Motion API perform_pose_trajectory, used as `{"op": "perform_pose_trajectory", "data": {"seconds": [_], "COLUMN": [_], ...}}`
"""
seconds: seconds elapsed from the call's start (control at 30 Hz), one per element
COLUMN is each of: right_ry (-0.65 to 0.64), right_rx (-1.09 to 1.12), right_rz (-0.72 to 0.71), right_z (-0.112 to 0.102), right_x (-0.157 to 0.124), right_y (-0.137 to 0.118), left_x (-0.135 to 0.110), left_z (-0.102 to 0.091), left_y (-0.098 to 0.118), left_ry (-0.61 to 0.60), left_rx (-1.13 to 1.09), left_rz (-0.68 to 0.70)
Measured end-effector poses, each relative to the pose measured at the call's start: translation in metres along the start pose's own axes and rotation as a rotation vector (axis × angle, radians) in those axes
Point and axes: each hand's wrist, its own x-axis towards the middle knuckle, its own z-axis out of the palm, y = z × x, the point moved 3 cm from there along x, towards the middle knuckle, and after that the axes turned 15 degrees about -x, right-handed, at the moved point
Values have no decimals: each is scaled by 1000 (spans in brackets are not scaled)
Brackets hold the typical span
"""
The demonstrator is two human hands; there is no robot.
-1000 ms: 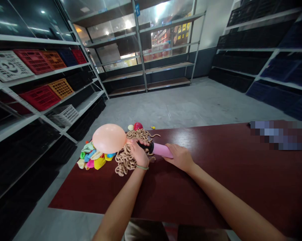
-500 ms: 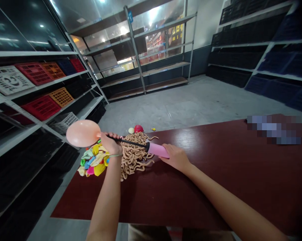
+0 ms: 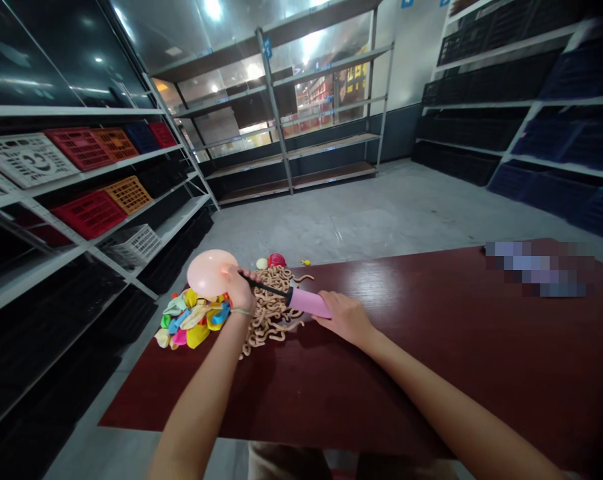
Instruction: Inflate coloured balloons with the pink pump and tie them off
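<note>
My left hand (image 3: 240, 293) is closed around the neck of an inflated peach balloon (image 3: 209, 275) and the black end of a hand balloon pump (image 3: 309, 302). A thin black rod runs from that hand into the pump's pink barrel, and my right hand (image 3: 347, 317) grips the barrel's far end. Where the balloon meets the nozzle is mostly hidden by my left fingers. Beneath the balloon lies a heap of limp, multicoloured balloons (image 3: 196, 330). Beside it, under the pump, spreads a pile of tan, wavy, worm-like strands (image 3: 271, 313).
A red ball (image 3: 276, 260), a pale round item (image 3: 261, 264) and a small yellow item (image 3: 306, 263) sit near the far edge of the dark red table (image 3: 406, 373). A blurred-out object (image 3: 536, 267) lies far right. Shelves with crates (image 3: 89, 213) stand beyond.
My left hand and the balloon have moved right, toward the pink barrel. Less of the black rod shows between my hands. My right hand has shifted slightly left. The view has tilted a little.
</note>
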Motion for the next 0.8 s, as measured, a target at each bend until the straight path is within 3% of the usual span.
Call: {"op": "perform_pose_trajectory", "data": {"seconds": [0.1,0.17,0.23,0.4,0.5,0.6,0.8], "right_ry": [-14,-23,-32,-30,-41,-56,-32], "right_rx": [57,92,107,93,64,36,115], "right_rz": [42,65,95,168,149,85,79], "right_z": [3,5,6,6,5,4,3], "right_x": [1,2,2,1,0,0,1], "right_y": [2,4,7,13,11,7,4], "left_x": [29,35,27,-26,-43,-30,28], "left_z": [15,27,35,42,34,23,27], "left_y": [35,40,25,-51,-69,-49,36], "left_ry": [76,106,122,32,9,49,83], "left_rx": [39,39,16,24,21,49,112], "left_rz": [89,138,155,39,10,3,126]}}
